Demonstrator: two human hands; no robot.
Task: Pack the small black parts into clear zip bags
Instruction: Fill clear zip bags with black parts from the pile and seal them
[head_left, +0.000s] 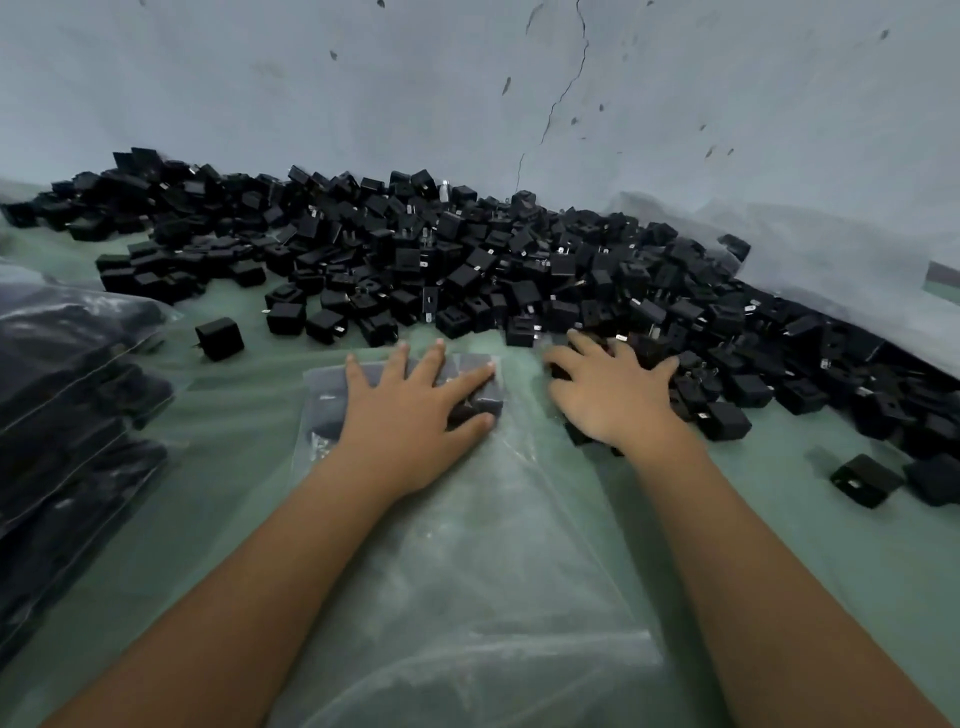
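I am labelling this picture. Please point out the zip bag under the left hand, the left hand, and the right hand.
zip bag (327, 395): head view, its left part.
left hand (410, 415): head view, back of the hand.
right hand (615, 392): head view, back of the hand.

Two bare forearms came into the head view from the lower edge, one on each side. No sleeve covered them; the arms were uncovered up to the edge of the picture. The left hand (415, 410) and the right hand (615, 387) wore no gloves. No ring, watch or bracelet showed on the fingers or on the wrists. The fingernails were short and plain, without any polish. The forearms were slim and smooth, and the picture was a little blurred around the fingertips.
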